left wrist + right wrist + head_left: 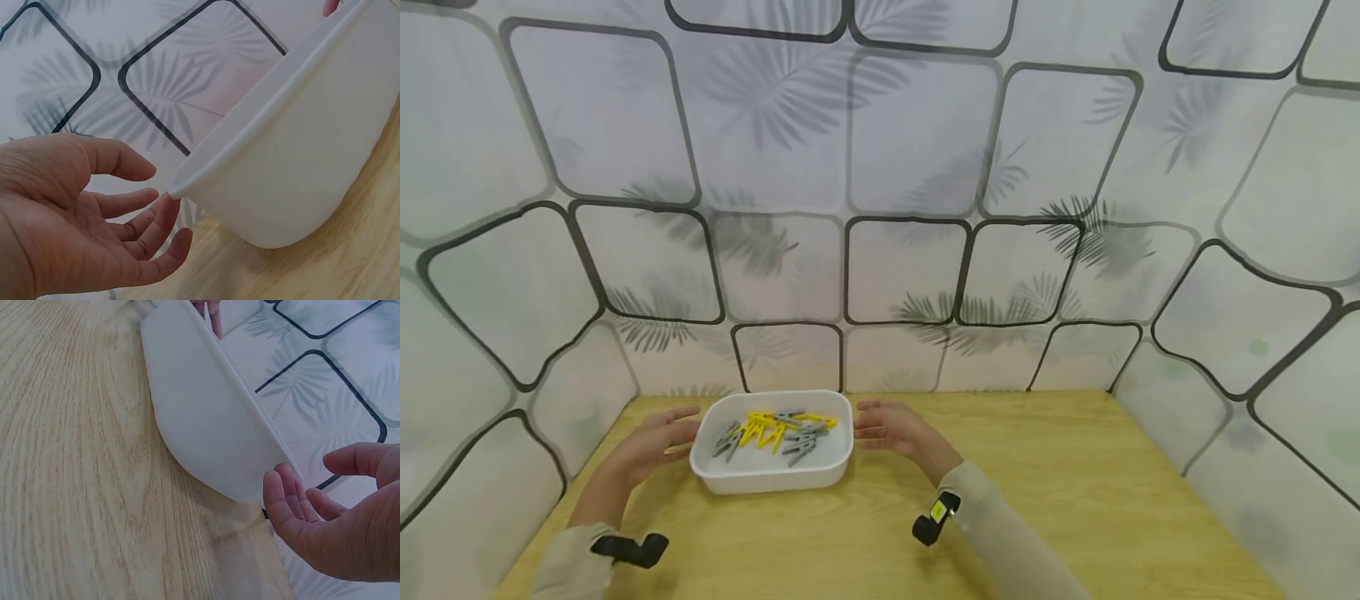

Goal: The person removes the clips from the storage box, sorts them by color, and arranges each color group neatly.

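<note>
A white plastic tub (767,482) with rounded corners stands on the wooden table. Inside lie several yellow clothespins (758,429) and grey clothespins (802,442), loosely heaped. At the tub's left end is my left hand (651,443), its fingers loosely bent; in the left wrist view its fingertips (167,203) come right up to the rim. My right hand (895,429) is at the opposite end, with relaxed fingers pointing at the wall of the tub. In the right wrist view those fingertips (275,481) overlap the tub's end, and the thumb stands apart from the rim.
The light wooden table (1037,483) extends to the right and in front of the tub. Patterned white panels (906,271) with dark outlines and leaf prints rise behind it and on both sides. Black wrist devices (936,518) sit over both beige sleeves.
</note>
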`<state>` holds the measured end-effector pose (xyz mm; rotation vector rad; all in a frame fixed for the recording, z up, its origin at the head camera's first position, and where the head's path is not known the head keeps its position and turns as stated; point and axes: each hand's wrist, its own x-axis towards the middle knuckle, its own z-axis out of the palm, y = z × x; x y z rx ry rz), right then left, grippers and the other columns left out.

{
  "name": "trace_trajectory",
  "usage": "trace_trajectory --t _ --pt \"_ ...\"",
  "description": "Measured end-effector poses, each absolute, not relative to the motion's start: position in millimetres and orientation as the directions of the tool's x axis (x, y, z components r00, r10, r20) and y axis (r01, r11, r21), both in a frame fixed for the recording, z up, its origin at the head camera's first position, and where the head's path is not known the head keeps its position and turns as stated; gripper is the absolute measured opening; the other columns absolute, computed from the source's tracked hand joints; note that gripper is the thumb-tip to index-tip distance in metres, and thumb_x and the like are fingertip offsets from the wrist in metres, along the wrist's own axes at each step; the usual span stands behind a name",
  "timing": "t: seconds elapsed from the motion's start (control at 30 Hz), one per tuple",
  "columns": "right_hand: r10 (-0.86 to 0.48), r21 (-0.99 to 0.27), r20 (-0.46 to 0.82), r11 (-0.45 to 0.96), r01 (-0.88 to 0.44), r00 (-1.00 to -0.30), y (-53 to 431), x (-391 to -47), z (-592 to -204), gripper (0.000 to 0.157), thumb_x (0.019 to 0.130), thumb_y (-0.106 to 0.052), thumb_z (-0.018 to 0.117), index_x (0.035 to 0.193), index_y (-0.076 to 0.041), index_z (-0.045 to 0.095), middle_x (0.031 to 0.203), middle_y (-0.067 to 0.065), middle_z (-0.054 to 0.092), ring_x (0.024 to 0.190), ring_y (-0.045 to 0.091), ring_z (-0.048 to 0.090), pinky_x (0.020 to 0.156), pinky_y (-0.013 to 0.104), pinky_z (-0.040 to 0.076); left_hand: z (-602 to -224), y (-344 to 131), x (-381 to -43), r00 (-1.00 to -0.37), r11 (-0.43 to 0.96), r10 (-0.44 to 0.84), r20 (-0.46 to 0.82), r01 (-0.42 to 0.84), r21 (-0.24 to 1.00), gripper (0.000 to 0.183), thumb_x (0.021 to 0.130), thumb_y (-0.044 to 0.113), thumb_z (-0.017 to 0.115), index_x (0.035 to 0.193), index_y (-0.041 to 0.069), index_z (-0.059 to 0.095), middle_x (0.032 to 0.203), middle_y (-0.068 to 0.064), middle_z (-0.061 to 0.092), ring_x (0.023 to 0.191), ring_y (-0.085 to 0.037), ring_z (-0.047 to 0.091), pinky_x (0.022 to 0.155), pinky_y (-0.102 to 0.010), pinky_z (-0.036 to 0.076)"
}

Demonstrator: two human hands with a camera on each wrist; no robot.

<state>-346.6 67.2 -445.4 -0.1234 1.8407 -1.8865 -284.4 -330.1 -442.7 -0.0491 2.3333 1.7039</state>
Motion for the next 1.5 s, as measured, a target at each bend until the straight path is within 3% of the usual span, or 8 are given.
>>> trace_trajectory --t 0.1,0.27,0.4,0.53,0.77,1.5 --pt "-0.422 -0.954 -0.283 0.034 0.297 -0.862 68 -346 -448 0.05 0.1 -0.004 0.056 0.146 0.008 0.044 0.101 0.007 0.068 0.086 0.014 0.068 0.091 0.039 0.059 -449 -331 -283 -0.963 0.301 0.146 -0.228 -0.177 0.937 0.069 0.106 0.016 0.053 0.156 -0.015 0.016 0.147 -0.025 0.051 0.11 -0.004 0.058 0.099 -0.036 0.053" --pt "-0.434 -0.946 -0.295 0.011 0.323 -0.851 68 -348 -451 0.045 0.101 -0.003 0.056 0.143 0.009 0.05 0.107 0.011 0.07 0.085 0.013 0.069 0.085 0.033 0.061 -455 -331 -283 -0.965 0.283 0.162 -0.207 -0.155 0.947 0.065 0.105 0.009 0.051 0.154 -0.017 0.018 0.154 -0.033 0.04 0.111 -0.001 0.056 0.094 -0.029 0.052" --pt "-0.434 -0.941 -0.307 0.003 0.339 -0.847 69 -350 -453 0.043 0.101 -0.001 0.054 0.142 0.009 0.051 0.114 0.014 0.07 0.086 0.013 0.067 0.083 0.029 0.061 -455 -327 -285 -0.964 0.259 0.17 -0.205 -0.157 0.953 0.066 0.104 0.009 0.053 0.155 -0.016 0.018 0.153 -0.029 0.044 0.107 0.001 0.057 0.091 -0.026 0.053" --pt "-0.423 -0.942 -0.304 0.001 0.335 -0.854 73 -352 -452 0.042 0.101 0.0 0.053 0.142 0.01 0.051 0.108 0.011 0.069 0.085 0.012 0.066 0.083 0.028 0.06 -455 -323 -289 -0.962 0.235 0.189 -0.198 -0.151 0.96 0.067 0.104 0.009 0.054 0.154 -0.016 0.019 0.147 -0.022 0.052 0.106 0.001 0.058 0.09 -0.026 0.055" --pt "-0.409 -0.949 -0.29 0.003 0.316 -0.865 92 -358 -452 0.044 0.102 0.001 0.05 0.145 0.013 0.045 0.104 0.008 0.066 0.089 0.013 0.064 0.08 0.026 0.058 -461 -306 -301 -0.955 0.132 0.221 -0.197 -0.17 0.977 0.065 0.101 0.005 0.057 0.153 -0.017 0.024 0.12 0.003 0.066 0.1 -0.003 0.063 0.087 -0.027 0.057" --pt "-0.347 -0.95 -0.299 0.02 0.311 -0.889 163 -376 -460 0.049 0.102 0.001 0.053 0.148 0.012 0.04 0.099 0.002 0.066 0.09 0.012 0.063 0.075 0.023 0.057 -483 -242 -330 -0.916 -0.146 0.377 -0.138 -0.206 0.968 0.064 0.106 0.008 0.053 0.158 -0.007 0.02 0.117 0.008 0.068 0.101 -0.007 0.069 0.086 -0.024 0.059"
